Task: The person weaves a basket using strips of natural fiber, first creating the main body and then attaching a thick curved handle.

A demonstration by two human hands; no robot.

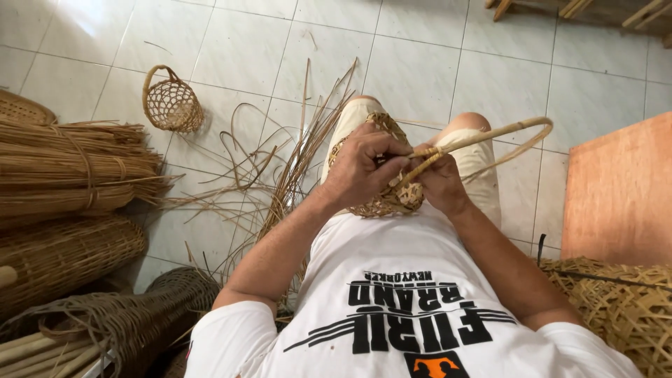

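The grip of the left hand is closed: its fingers curl over the rim of a small woven basket resting on the person's lap, thumb and fingertips pinching at the spot where the handle joins the rim. The right hand is closed too, wrapped around the base of the cane handle, just beside the left fingertips. From that joint the handle runs its long axis up and away to the person's right, then loops back down. Both hands meet at the basket's top edge. Loose cane strips lie on the tiled floor to the left.
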